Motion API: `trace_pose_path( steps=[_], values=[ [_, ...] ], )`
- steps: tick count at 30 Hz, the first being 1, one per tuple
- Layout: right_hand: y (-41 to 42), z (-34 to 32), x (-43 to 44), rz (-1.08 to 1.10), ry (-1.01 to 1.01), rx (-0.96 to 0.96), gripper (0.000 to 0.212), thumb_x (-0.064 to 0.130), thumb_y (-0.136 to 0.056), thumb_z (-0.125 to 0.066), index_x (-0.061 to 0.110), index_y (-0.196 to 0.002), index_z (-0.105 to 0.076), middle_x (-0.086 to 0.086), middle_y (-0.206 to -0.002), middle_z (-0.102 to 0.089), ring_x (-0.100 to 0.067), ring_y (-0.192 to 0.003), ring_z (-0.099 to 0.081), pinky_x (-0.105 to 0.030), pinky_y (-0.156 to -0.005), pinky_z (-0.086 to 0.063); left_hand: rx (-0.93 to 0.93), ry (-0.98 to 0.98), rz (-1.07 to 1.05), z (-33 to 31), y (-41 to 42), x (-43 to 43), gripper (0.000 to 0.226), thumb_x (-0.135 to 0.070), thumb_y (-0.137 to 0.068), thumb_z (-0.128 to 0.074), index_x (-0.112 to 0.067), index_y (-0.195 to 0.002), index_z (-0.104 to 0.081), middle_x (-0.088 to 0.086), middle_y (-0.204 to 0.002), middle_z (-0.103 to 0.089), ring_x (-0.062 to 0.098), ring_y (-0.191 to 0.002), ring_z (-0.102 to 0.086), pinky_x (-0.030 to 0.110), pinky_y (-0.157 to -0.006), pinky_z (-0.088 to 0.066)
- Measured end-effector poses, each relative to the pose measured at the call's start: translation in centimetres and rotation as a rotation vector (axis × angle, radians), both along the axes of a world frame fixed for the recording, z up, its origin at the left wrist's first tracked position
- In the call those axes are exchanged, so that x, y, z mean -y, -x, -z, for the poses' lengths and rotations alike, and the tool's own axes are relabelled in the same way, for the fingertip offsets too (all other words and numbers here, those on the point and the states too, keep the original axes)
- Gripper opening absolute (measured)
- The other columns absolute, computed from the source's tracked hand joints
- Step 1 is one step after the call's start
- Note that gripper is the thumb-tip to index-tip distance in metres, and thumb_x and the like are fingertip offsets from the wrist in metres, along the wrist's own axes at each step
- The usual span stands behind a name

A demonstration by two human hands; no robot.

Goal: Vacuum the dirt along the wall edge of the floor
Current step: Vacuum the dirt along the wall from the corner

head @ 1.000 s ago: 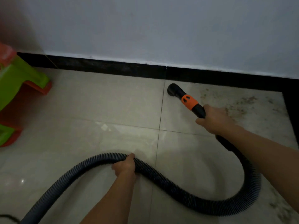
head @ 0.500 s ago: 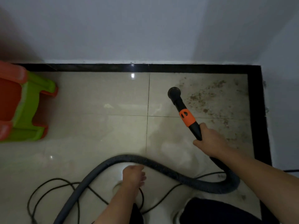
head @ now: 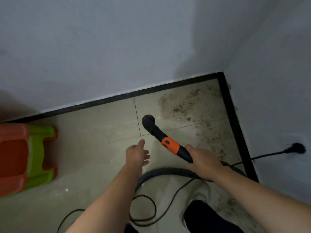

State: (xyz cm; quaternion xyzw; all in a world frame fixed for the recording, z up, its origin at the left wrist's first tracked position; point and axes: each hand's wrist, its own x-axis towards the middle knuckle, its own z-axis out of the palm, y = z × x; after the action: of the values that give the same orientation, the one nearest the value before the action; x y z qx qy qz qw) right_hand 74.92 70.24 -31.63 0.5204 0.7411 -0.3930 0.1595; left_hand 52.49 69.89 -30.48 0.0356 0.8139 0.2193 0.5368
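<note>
My right hand [head: 203,159] grips the black vacuum wand just behind its orange collar [head: 170,145]. The round black nozzle [head: 149,121] points down at the beige tile floor, left of a patch of brown dirt [head: 190,105] that spreads toward the corner and along the black skirting [head: 228,108]. My left hand [head: 137,154] hovers over the floor with fingers spread, holding nothing, a little left of the wand. The grey ribbed hose [head: 161,172] curves beneath both forearms.
A green and orange plastic stool [head: 28,158] stands at the left. A thin black power cord [head: 151,214] loops on the floor by my shoe [head: 200,190] and runs to a plug [head: 296,147] in the right wall. White walls meet at the corner.
My left hand has let go of the hose and lifted forward with fingers spread. The view has swung right, showing the corner and plug. The nozzle sits farther from the back wall.
</note>
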Motion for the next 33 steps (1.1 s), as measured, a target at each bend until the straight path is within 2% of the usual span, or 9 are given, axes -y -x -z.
trace_pose_path(
  steps=[8,11,13,17,21,24,27,29,33],
  values=[
    [2.4,1.3,0.0,0.013,-0.003,0.012,0.037,0.035,-0.086,-0.062,0.02,-0.114,-0.044,-0.003,-0.098,-0.064,-0.02,-0.076,-0.056,-0.03,-0.058,-0.032,0.01,0.043,0.182,1.7,2.4,-5.2,0.029,-0.037,-0.099,-0.051,-0.009,-0.096,-0.051,0.012,-0.09,-0.062,0.028,-0.082,-0.062,0.04,-0.075,-0.05],
    [3.3,3.8,-0.1,0.145,-0.006,0.05,0.035,0.034,-0.086,-0.06,0.023,-0.116,-0.045,-0.002,-0.098,-0.066,-0.019,-0.075,-0.057,-0.028,-0.059,-0.032,-0.018,0.059,0.294,4.2,4.2,-8.2,0.029,-0.032,-0.099,-0.052,-0.012,-0.078,-0.049,0.015,-0.089,-0.061,0.029,-0.08,-0.06,0.04,-0.077,-0.05],
    [4.1,5.7,0.0,0.232,-0.027,0.134,0.037,0.037,-0.087,-0.058,0.027,-0.12,-0.044,0.001,-0.097,-0.067,-0.019,-0.078,-0.061,-0.027,-0.06,-0.031,-0.003,0.047,0.41,6.2,5.9,-10.2,0.027,-0.03,-0.098,-0.053,-0.015,-0.077,-0.049,0.014,-0.087,-0.061,0.027,-0.077,-0.06,0.037,-0.074,-0.05],
    [7.4,8.0,1.0,0.413,0.037,0.306,0.037,0.043,-0.086,-0.055,0.032,-0.118,-0.04,0.007,-0.08,-0.056,-0.019,-0.071,-0.058,-0.029,-0.057,-0.037,-0.019,0.072,0.743,9.6,11.0,-12.2,0.022,-0.03,-0.096,-0.056,-0.012,-0.083,-0.055,0.014,-0.087,-0.064,0.026,-0.075,-0.06,0.032,-0.066,-0.049],
    [12.4,10.3,3.8,0.583,0.103,0.406,0.036,0.05,-0.087,-0.053,0.032,-0.115,-0.039,0.007,-0.077,-0.051,-0.021,-0.075,-0.063,-0.03,-0.057,-0.039,-0.146,0.055,1.076,12.6,16.7,-14.8,0.029,-0.03,-0.095,-0.056,-0.002,-0.103,-0.061,0.02,-0.104,-0.067,0.037,-0.098,-0.064,0.045,-0.092,-0.052],
    [15.9,11.2,6.1,0.649,0.156,0.421,0.034,0.052,-0.087,-0.052,0.029,-0.111,-0.042,0.005,-0.081,-0.057,-0.022,-0.077,-0.064,-0.03,-0.058,-0.041,-0.235,0.049,1.248,14.7,19.0,-15.9,0.033,-0.029,-0.095,-0.056,0.002,-0.107,-0.062,0.023,-0.108,-0.066,0.039,-0.102,-0.063,0.049,-0.093,-0.051],
    [18.6,12.3,7.5,0.703,0.137,0.408,0.028,0.049,-0.088,-0.051,0.029,-0.104,-0.043,0.006,-0.083,-0.063,-0.021,-0.074,-0.064,-0.03,-0.058,-0.046,-0.282,0.046,1.406,16.6,20.0,-16.0,0.034,-0.029,-0.095,-0.055,0.001,-0.11,-0.061,0.02,-0.112,-0.065,0.037,-0.104,-0.061,0.041,-0.093,-0.049],
    [19.7,13.6,7.7,0.735,0.125,0.413,0.026,0.049,-0.088,-0.051,0.029,-0.102,-0.043,0.006,-0.08,-0.062,-0.02,-0.069,-0.063,-0.03,-0.055,-0.044,-0.314,0.026,1.531,18.2,19.8,-16.3,0.034,-0.03,-0.096,-0.054,-0.003,-0.115,-0.06,0.017,-0.118,-0.063,0.034,-0.107,-0.058,0.033,-0.087,-0.044],
    [20.5,17.2,7.4,0.745,0.043,0.452,0.024,0.048,-0.09,-0.05,0.03,-0.102,-0.041,0.007,-0.067,-0.051,-0.014,-0.052,-0.046,-0.027,-0.049,-0.03,-0.362,-0.028,1.674,22.0,19.4,-17.5,0.038,-0.033,-0.097,-0.052,-0.005,-0.123,-0.058,0.014,-0.123,-0.06,0.031,-0.11,-0.057,0.034,-0.09,-0.043]
  ],
)
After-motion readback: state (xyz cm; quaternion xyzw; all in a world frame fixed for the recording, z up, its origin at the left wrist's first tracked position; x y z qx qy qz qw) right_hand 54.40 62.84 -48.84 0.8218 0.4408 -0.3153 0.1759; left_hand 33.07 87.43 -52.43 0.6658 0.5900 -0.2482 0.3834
